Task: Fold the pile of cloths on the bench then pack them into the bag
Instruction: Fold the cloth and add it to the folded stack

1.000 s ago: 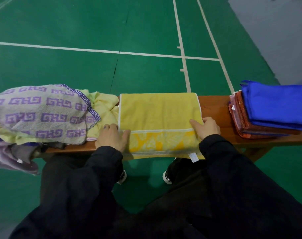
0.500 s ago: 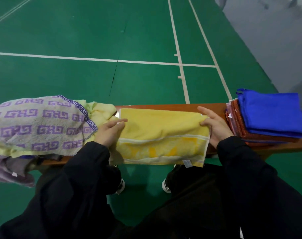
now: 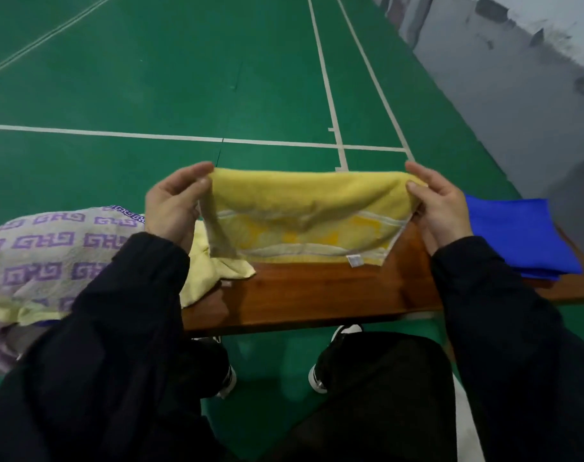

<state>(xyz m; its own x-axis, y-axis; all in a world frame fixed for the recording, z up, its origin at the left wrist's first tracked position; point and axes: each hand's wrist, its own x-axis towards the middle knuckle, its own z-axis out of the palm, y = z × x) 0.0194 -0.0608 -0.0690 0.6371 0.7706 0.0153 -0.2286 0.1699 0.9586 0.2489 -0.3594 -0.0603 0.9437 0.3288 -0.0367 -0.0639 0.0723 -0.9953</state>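
Yellow towel [image 3: 304,201] lifted off bench [image 3: 317,291] — both hands pinching, label [image 3: 353,260] unreadable

A yellow towel [image 3: 304,208] with white stripes and a brighter yellow band. A pale cloth [image 3: 47,248] with purple key pattern. A blue cloth [image 3: 517,238]. Brown wooden bench [image 3: 317,291]. Green floor [image 3: 184,78], white lines.

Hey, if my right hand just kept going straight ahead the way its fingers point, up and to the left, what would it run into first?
The right hand already pinches the yellow towel, so it would push into that cloth first; beyond it, probably the left hand, though depth is unclear.
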